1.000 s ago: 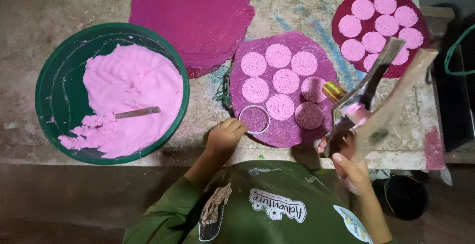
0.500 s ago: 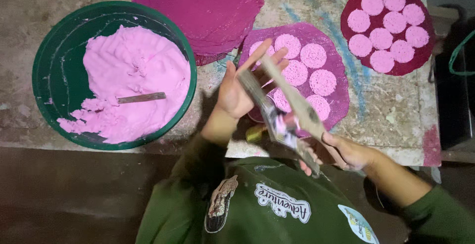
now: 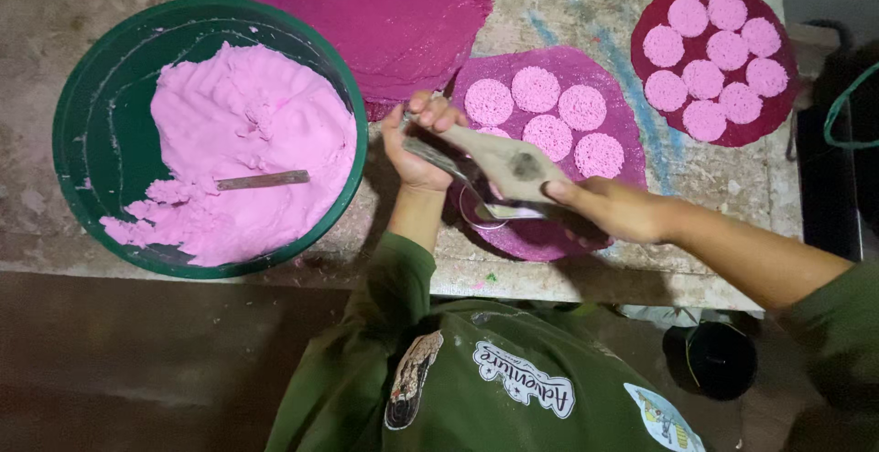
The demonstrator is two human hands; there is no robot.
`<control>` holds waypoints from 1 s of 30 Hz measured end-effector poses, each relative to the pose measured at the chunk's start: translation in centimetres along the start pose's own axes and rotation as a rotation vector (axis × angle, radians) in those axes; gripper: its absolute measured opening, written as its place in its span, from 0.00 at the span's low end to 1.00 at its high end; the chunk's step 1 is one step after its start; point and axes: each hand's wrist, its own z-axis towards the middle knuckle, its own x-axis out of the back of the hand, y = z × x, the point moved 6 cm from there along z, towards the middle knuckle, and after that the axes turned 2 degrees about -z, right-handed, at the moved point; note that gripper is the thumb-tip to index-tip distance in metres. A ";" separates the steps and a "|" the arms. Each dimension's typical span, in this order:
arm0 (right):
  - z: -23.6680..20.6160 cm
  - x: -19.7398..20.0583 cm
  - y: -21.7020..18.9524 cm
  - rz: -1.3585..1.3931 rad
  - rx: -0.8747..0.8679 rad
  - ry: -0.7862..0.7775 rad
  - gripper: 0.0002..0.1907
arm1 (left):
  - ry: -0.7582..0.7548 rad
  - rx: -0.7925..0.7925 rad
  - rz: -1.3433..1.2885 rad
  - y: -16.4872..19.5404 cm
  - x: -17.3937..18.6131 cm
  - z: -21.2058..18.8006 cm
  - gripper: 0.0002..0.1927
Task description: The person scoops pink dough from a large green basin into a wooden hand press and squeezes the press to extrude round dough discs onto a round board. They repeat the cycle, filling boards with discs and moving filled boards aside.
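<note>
The left hand (image 3: 417,145) curls its fingers around the far end of a flat wooden paddle (image 3: 508,163), gripping it near the thumb. The right hand (image 3: 612,211) clenches the paddle's near end together with a thin metal blade (image 3: 449,163), which runs alongside the wood toward the left hand. The paddle is pale, worn and tapered, with a dark smudge at its middle; it lies held just above the work table (image 3: 558,21), over the near edge of a round magenta mat (image 3: 623,131). A small metal ring (image 3: 481,209) sits on that mat right beneath the tools.

The mat carries five pale pink, crumbly round cakes (image 3: 549,108), close together. A second, darker round mat (image 3: 650,31) at the far right holds seven more cakes. A stack of bare magenta mats (image 3: 385,12) lies at the table's far edge. At the left, a large green basin (image 3: 87,104) holds a heap of soft pink paste (image 3: 247,131), with a small wooden stick (image 3: 261,180) lying on it.
</note>
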 end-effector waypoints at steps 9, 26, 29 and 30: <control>0.9 -1.3 -0.2 -0.018 -0.004 0.060 0.49 | 0.009 -0.031 -0.044 0.1 3.2 -1.8 0.11; 2.6 -1.5 -2.1 0.020 0.113 0.329 0.40 | 0.012 0.015 0.203 2.3 2.0 1.5 0.13; 2.7 -2.4 -1.4 0.079 0.081 0.271 0.40 | 0.094 0.020 0.163 2.2 2.6 0.3 0.12; 2.6 -2.5 -1.0 0.078 0.050 0.241 0.41 | 0.129 0.017 0.151 1.9 2.9 -0.1 0.12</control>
